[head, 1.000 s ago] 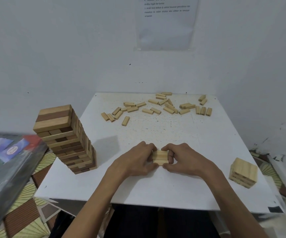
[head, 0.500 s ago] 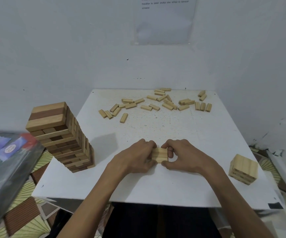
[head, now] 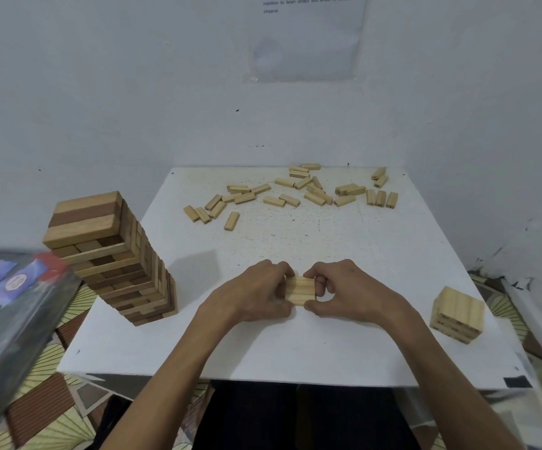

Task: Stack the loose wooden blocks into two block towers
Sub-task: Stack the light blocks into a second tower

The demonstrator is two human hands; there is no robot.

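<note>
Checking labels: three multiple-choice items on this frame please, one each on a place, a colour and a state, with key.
1. Where does the tall tower stand? A. left side of the table B. its right edge C. the floor
2. Colour of its top layer's middle block? A. dark brown B. white C. green
3. Left hand and right hand? A. lie flat B. both grip the small block stack C. point
Key: 1A, it rises at left; 2A, dark strip between pale blocks; 3B, fingers curl round it.
</note>
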